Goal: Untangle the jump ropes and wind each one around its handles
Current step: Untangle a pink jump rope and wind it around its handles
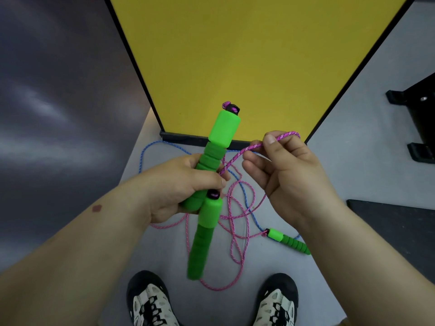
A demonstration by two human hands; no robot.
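My left hand grips two green jump-rope handles together: one handle points up and away, the other points down toward me. My right hand pinches a stretch of the pink rope between thumb and fingers, just right of the upper handle. The rest of the pink rope lies in loose loops on the grey floor, crossed with a blue rope. A third green handle lies on the floor under my right forearm.
A yellow panel with a black frame stands ahead on the floor. Black equipment bases sit at the right, and a dark mat lies beside my right arm. My two shoes are at the bottom.
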